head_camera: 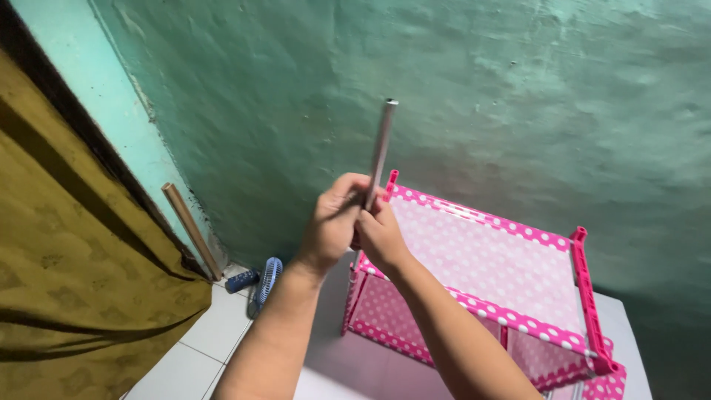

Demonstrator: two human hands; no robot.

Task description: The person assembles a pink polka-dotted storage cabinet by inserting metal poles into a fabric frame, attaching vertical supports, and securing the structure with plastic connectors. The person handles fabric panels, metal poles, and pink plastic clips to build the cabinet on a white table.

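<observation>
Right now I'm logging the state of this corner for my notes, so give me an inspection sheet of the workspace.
Surface: white tiled floor, with the rack standing on a paler raised patch.
Job's things: grey metal tube held upright; pink polka-dot fabric rack with pink plastic corner joints.
Clutter: small blue fan and a dark blue object on the floor; a wooden stick leaning at the wall.
Grip: left hand and right hand both closed round the tube's lower end.
Cables: nothing seen.
Surroundings: rough green wall; mustard curtain on the left.
</observation>
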